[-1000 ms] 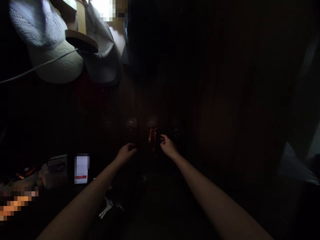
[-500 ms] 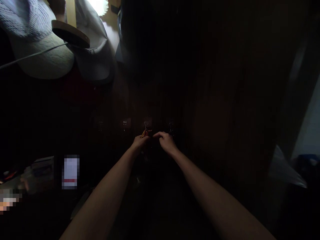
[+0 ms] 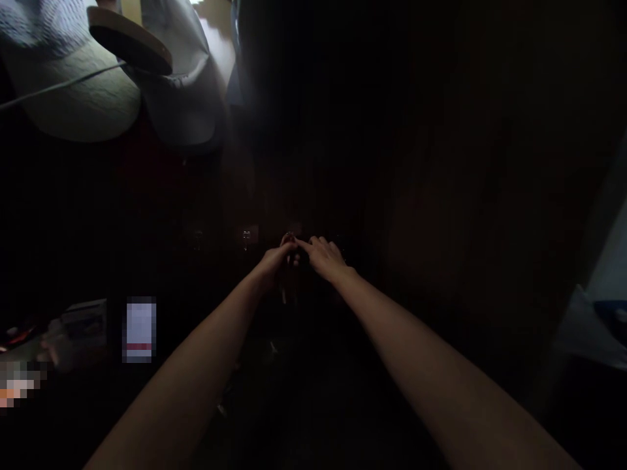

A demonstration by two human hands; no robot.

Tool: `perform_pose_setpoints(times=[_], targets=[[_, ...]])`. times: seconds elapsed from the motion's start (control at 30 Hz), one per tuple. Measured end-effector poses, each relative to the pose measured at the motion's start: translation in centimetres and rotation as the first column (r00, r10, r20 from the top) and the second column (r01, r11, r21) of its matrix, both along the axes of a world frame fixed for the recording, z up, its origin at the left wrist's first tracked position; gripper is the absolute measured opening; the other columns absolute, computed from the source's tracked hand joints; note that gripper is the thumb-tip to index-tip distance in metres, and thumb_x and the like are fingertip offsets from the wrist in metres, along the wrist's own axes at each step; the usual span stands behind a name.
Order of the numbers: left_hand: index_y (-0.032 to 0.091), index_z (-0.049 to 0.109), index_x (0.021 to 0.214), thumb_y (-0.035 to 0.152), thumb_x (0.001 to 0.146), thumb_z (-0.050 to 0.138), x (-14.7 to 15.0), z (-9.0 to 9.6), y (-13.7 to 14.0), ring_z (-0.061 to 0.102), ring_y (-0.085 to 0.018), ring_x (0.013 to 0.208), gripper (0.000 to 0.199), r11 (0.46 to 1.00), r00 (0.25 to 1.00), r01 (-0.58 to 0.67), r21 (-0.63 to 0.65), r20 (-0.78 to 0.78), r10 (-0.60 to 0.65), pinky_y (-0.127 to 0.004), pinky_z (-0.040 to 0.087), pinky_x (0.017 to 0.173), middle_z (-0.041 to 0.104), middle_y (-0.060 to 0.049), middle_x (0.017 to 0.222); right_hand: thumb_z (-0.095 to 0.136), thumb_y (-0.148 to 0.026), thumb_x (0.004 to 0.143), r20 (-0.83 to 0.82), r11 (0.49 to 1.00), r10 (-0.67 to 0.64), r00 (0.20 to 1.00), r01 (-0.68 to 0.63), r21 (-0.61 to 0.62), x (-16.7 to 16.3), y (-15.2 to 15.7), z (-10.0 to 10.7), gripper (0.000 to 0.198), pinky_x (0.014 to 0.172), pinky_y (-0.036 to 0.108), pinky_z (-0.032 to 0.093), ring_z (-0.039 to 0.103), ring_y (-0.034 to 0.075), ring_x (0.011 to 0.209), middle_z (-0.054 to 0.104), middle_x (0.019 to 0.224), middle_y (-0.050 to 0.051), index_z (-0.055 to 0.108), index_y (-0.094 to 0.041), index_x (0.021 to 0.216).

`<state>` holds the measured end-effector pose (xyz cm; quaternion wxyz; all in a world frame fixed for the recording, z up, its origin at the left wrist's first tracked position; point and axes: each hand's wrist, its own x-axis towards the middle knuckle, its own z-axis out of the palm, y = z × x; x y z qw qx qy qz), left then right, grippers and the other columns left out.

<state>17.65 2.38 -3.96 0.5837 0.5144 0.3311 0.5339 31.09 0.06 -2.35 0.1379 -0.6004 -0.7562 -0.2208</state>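
In the dim light, my left hand (image 3: 273, 262) is closed, thumb and fingers together at a small wall hook (image 3: 290, 234). Orange-brown cord-like strands are in its grip, mostly hidden by the fingers, and a thin pale end (image 3: 283, 296) hangs below. My right hand (image 3: 327, 258) is beside it on the right, fingers stretched out and apart. Its index fingertip reaches the left fingertips at the hook. Whether the strands are looped over the hook I cannot tell.
Another clear-backed hook (image 3: 247, 235) is to the left on the dark surface. Pale caps (image 3: 88, 98) hang at upper left near a round wooden-edged object (image 3: 130, 42) and a cord. A box (image 3: 85, 326) stands at lower left, and whitish sheeting (image 3: 585, 329) is at right.
My right hand has moved left and up, its index finger now meeting the left hand. My left hand has risen to the hook, and the strands are less visible. The view has shifted slightly.
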Motion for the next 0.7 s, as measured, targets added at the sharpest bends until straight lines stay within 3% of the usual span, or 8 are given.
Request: perform_pose_setpoints(times=[0.1, 0.2, 0.27, 0.4, 0.43, 0.5, 0.6, 0.7], targets=[[0.015, 0.059, 0.066, 0.033, 0.073, 0.058, -0.6, 2.6, -0.3, 0.051, -0.006, 0.043, 0.02, 0.998, 0.989, 0.041, 0.037, 0.141, -0.046, -0.017, 0.041, 0.044, 0.057, 0.002, 0.051, 0.028, -0.013, 0.089, 0.02, 1.0, -0.002, 1.0, 0.003, -0.018, 0.1, 0.0, 0.2, 0.057, 0.085, 0.037, 0.033, 0.045, 0.024, 0.107, 0.051, 0.116, 0.008, 0.023, -0.041, 0.137], [0.013, 0.06, 0.065, 0.033, 0.067, 0.064, -2.1, 2.0, -0.6, 0.051, -0.008, 0.042, 0.02, 0.999, 0.994, -0.043, -0.002, -0.099, 0.043, -0.019, 0.04, 0.043, 0.058, 0.0, 0.05, 0.031, -0.01, 0.087, -0.002, 1.0, 0.012, 1.0, -0.012, -0.009, -0.2, -0.1, -0.1, 0.062, 0.085, 0.038, 0.033, 0.047, 0.024, 0.107, 0.053, 0.114, 0.009, 0.018, -0.04, 0.139], [0.013, 0.061, 0.064, 0.032, 0.059, 0.072, -3.9, -0.7, -1.2, 0.053, -0.011, 0.044, 0.022, 0.995, 0.932, -0.084, -0.062, -0.358, 0.056, -0.021, 0.041, 0.045, 0.058, 0.0, 0.049, 0.033, -0.008, 0.084, -0.041, 0.999, 0.028, 0.999, -0.029, -0.021, -0.3, -0.5, -0.5, 0.065, 0.086, 0.039, 0.033, 0.046, 0.025, 0.109, 0.054, 0.116, 0.01, 0.017, -0.037, 0.14], [0.015, 0.064, 0.064, 0.035, 0.049, 0.076, -9.1, -8.7, -3.4, 0.059, -0.015, 0.056, 0.028, 0.99, 0.783, -0.08, -0.119, -0.622, -0.012, -0.023, 0.043, 0.052, 0.063, -0.001, 0.056, 0.034, -0.003, 0.079, -0.138, 0.994, 0.063, 0.988, -0.074, -0.079, 0.7, -1.7, -2.3, 0.07, 0.092, 0.04, 0.032, 0.047, 0.023, 0.11, 0.054, 0.12, 0.008, 0.017, -0.032, 0.141], [0.015, 0.064, 0.065, 0.037, 0.047, 0.076, -10.4, -10.6, -4.0, 0.06, -0.016, 0.058, 0.031, 0.981, 0.766, -0.093, -0.171, -0.641, -0.04, -0.023, 0.044, 0.054, 0.065, -0.001, 0.058, 0.034, -0.002, 0.078, -0.173, 0.993, 0.061, 0.983, -0.077, -0.087, 1.3, -2.1, -2.8, 0.071, 0.093, 0.04, 0.032, 0.047, 0.023, 0.111, 0.054, 0.121, 0.007, 0.018, -0.032, 0.141], [0.017, 0.066, 0.074, 0.043, 0.046, 0.076, -12.5, -13.5, -5.1, 0.063, -0.018, 0.065, 0.039, 0.961, 0.809, -0.109, -0.252, -0.585, -0.062, -0.025, 0.047, 0.059, 0.068, -0.003, 0.068, 0.035, -0.002, 0.078, -0.266, 0.994, 0.038, 0.963, -0.063, -0.088, 2.6, -2.7, -3.9, 0.069, 0.094, 0.038, 0.033, 0.046, 0.022, 0.113, 0.053, 0.124, 0.006, 0.023, -0.03, 0.14], [0.016, 0.066, 0.075, 0.054, 0.05, 0.071, -14.3, -15.3, -5.7, 0.064, -0.021, 0.071, 0.046, 0.956, 0.775, -0.195, -0.221, -0.632, 0.012, -0.027, 0.048, 0.06, 0.068, -0.005, 0.07, 0.036, -0.003, 0.077, -0.445, 0.999, -0.014, 0.895, -0.001, -0.033, 4.7, -3.2, -5.1, 0.061, 0.093, 0.034, 0.037, 0.047, 0.02, 0.112, 0.055, 0.121, 0.005, 0.037, -0.027, 0.133], [0.015, 0.065, 0.073, 0.055, 0.05, 0.07, -14.6, -14.5, -5.1, 0.063, -0.023, 0.068, 0.046, 0.946, 0.692, -0.318, -0.065, -0.698, 0.185, -0.028, 0.046, 0.055, 0.066, -0.005, 0.065, 0.034, 0.0, 0.076, -0.601, 0.995, -0.023, 0.799, 0.074, 0.06, 6.4, -3.0, -5.7, 0.056, 0.092, 0.029, 0.04, 0.051, 0.018, 0.108, 0.057, 0.114, 0.007, 0.048, -0.021, 0.125]])
